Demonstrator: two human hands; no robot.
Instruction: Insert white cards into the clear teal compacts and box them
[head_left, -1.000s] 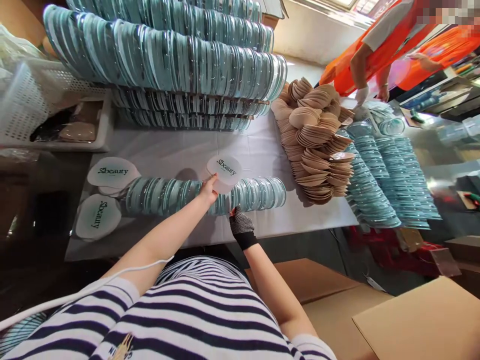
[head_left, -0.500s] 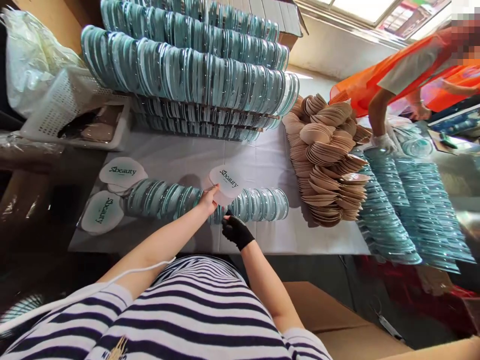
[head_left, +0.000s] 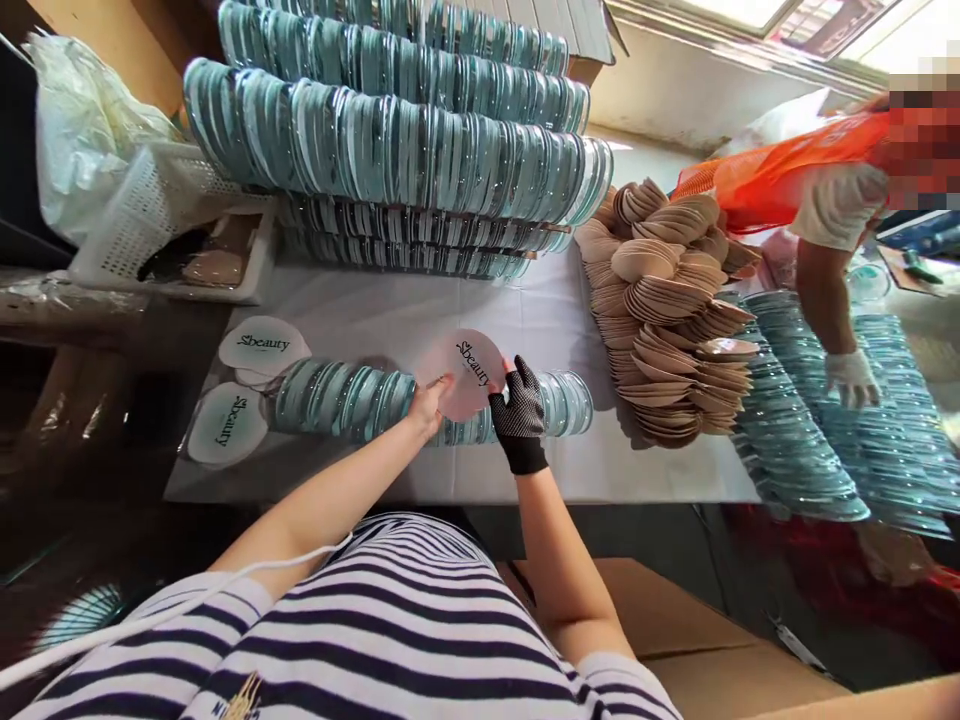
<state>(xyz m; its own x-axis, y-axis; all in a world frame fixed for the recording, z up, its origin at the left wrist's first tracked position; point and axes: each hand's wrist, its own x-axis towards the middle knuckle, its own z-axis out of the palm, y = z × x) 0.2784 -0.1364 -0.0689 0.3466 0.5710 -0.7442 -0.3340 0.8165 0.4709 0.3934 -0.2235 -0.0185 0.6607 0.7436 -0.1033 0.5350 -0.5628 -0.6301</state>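
Note:
My left hand [head_left: 429,405] is bare and pinches the left edge of a pale round disc [head_left: 466,372] printed "beauty" in dark lettering. At the disc's right edge, my right hand [head_left: 521,410], in a black fingerless dotted glove, closes on it too. The disc is held above a row of clear bluish round pieces [head_left: 352,398] lying along the table, and hides part of that row. Two similar printed discs lie at the row's left end, one upper [head_left: 262,345] and one lower [head_left: 226,425].
Tall stacked rows of bluish pieces [head_left: 390,140] stand at the back. Piled brown oval pieces [head_left: 667,330] and more bluish rows [head_left: 795,420] are on the right. A co-worker's gloved hand [head_left: 853,378] is over those rows. A white basket [head_left: 135,220] sits left, an open cardboard box [head_left: 675,620] below.
My right hand has risen from below the disc to its right edge and now grips it. The disc has turned slightly. The co-worker's hand has moved nearer along the right rows.

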